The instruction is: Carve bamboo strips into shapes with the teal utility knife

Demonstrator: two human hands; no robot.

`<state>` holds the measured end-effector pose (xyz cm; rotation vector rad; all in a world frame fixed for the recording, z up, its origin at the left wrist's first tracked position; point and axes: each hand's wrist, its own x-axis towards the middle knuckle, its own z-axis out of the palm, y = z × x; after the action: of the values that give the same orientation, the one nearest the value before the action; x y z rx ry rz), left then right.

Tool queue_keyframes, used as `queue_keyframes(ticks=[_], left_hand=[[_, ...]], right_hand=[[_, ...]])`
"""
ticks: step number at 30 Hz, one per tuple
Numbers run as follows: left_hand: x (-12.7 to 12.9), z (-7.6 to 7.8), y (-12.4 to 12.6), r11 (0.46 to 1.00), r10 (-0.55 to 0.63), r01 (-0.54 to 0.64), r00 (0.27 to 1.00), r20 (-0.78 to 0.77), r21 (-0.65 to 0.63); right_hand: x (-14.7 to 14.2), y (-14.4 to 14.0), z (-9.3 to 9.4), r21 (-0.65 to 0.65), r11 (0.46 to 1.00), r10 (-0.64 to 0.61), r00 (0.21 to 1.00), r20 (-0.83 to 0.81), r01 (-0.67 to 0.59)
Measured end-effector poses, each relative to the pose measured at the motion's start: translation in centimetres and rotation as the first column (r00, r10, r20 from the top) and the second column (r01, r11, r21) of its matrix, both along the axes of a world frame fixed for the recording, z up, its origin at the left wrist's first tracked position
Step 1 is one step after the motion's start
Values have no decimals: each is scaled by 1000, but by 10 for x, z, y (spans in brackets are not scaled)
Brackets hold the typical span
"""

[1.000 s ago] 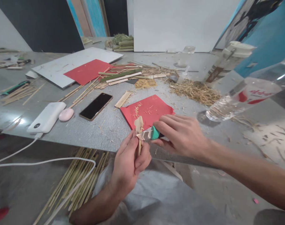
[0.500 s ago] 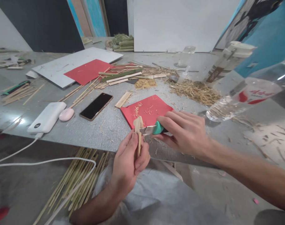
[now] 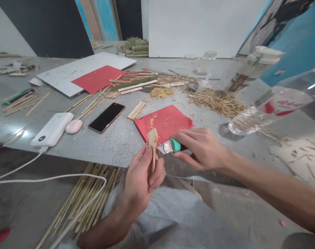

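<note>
My left hand (image 3: 143,176) grips a small pale bamboo piece (image 3: 153,143) upright, its carved wider tip pointing up, just in front of the table edge. My right hand (image 3: 200,148) is closed on a utility knife (image 3: 170,146) with a teal handle, its metal blade end pointing left and lying right beside the bamboo piece. Behind both hands a red paper sheet (image 3: 165,121) with pale shavings on it lies on the grey table (image 3: 116,141).
A phone (image 3: 106,117), a white power bank (image 3: 52,129) with cable and a pink oval object (image 3: 74,126) lie at the left. Bamboo strips (image 3: 133,84), a shavings heap (image 3: 216,100) and a plastic bottle (image 3: 268,109) are behind. Bamboo sticks (image 3: 87,197) lie on the floor.
The knife rose toward the bamboo piece's tip half a second ago, then came back down beside its middle. My left hand stayed nearly still.
</note>
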<state>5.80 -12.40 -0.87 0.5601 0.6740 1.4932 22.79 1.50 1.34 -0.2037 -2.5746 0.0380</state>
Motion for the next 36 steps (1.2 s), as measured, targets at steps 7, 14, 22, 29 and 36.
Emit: queue_keyframes(ticks=[7,14,22,29,36], left_hand=[[-2,0,0,998,-60,60,994,97,-6],[-5,3,-3,948,-312,316,883,351,48],[-2,1,0,927,-350,375,863,365,3],[3,-1,-1,964,-246,262,943,226,-44],[7,4,-2,976,-192,202,974,122,-75]], right_hand=[[-1,-3,-1,-14,1000,-2,1000,19,2],[1,-5,0,-37,999,10,1000,14,-10],[-1,-9,2,-3,1000,12,1000,23,-12],[0,-11,3,58,998,0,1000,24,-1],[1,-10,6,128,990,-53,998,-29,56]])
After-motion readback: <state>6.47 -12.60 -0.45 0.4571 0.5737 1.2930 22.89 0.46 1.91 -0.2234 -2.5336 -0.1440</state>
